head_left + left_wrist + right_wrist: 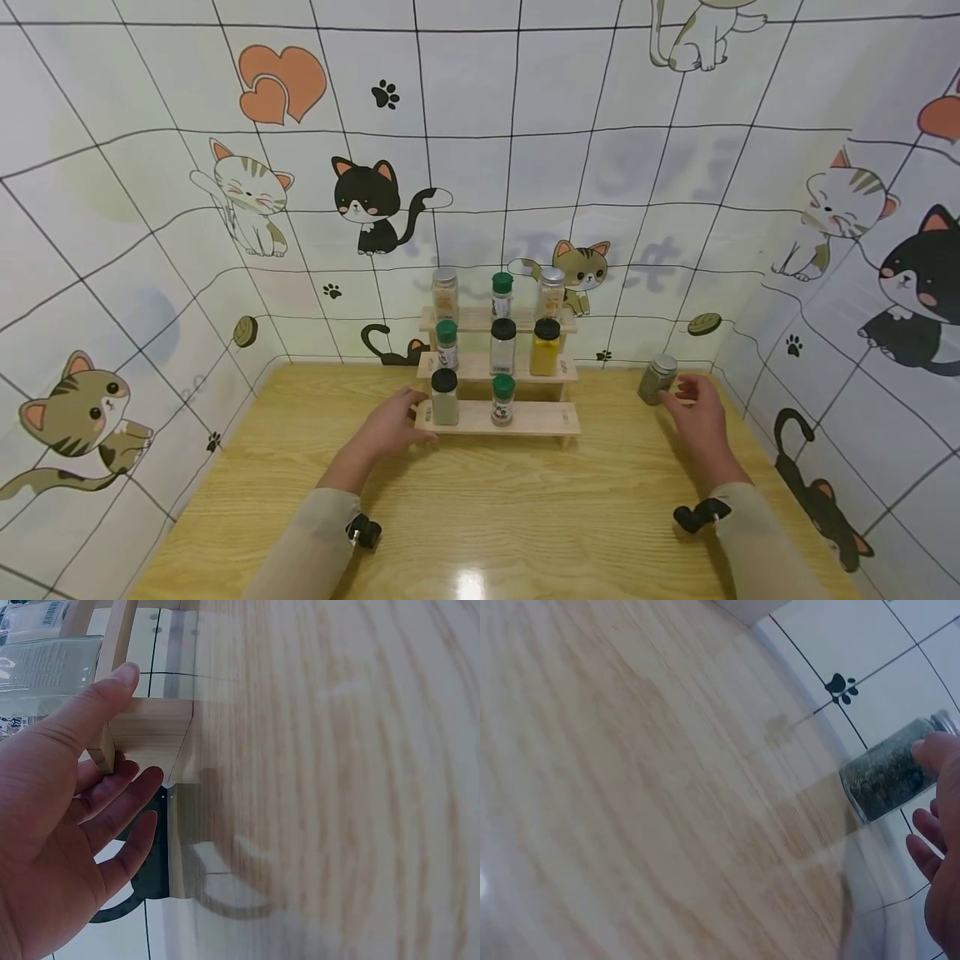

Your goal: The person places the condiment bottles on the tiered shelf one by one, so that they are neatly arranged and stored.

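Note:
A three-tier wooden spice rack (540, 414) stands at the back of the table with jars on every tier. My left hand (392, 423) holds the left end of its lowest tier, the thumb over the board and fingertips below it in the left wrist view. On that tier are a black-lidded jar (445, 400) of pale powder and a green-capped jar (502, 402). Off to the right, my right hand (699, 412) grips a silver-lidded glass jar (891, 774) of dark green dried herbs from its right side, thumb against the glass. Some right fingers are hidden.
The middle tier carries a green-capped jar (447, 343), a black-lidded jar (502, 347) and a yellow-filled jar (544, 350). Silver-lidded jars (445, 296) flank a green-capped one (502, 293) on top. Cat-printed walls (480, 167) enclose the wooden table (480, 500).

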Demonstrator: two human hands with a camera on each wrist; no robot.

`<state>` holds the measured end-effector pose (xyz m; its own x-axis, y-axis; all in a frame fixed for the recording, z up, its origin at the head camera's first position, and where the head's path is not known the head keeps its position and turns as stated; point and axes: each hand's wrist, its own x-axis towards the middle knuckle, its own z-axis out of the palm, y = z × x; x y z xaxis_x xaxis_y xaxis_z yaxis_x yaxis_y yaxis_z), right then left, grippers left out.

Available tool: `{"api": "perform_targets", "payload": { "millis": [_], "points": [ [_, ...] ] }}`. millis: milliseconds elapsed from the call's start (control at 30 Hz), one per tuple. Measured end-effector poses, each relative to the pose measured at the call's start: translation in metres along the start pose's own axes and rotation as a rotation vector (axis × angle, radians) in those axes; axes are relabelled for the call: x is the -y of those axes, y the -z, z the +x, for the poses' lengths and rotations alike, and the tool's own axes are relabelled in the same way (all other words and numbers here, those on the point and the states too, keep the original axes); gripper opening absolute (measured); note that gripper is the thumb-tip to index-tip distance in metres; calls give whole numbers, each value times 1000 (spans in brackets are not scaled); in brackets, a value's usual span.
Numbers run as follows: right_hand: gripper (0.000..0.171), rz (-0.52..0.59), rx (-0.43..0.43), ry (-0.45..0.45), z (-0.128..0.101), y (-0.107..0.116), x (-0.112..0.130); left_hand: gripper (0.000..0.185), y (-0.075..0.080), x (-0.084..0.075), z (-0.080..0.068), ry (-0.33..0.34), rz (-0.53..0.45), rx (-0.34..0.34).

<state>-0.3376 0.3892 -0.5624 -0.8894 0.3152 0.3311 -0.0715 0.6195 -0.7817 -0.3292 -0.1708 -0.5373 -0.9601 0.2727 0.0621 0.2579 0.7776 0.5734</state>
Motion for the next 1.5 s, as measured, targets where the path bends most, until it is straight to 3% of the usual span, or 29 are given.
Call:
{"api": "perform_targets", "payload": {
  "millis": [267, 600, 767, 1133, 1500],
  "points": [
    [76, 53, 106, -85, 13, -1, -11, 75, 0, -2, 0, -8, -10, 1],
    [79, 132, 245, -3, 33, -1, -12, 75, 2, -2, -2, 5, -21, -6],
    [82, 116, 300, -45, 37, -1, -13, 74, 3, -1, 0, 2, -17, -5],
    [75, 103, 270, -55, 29, -10, -17, 75, 1, -3, 0, -5, -18, 1],
    [67, 25, 291, 96, 3, -22, 2, 74, 0, -4, -4, -12, -15, -5]
  ]
}}
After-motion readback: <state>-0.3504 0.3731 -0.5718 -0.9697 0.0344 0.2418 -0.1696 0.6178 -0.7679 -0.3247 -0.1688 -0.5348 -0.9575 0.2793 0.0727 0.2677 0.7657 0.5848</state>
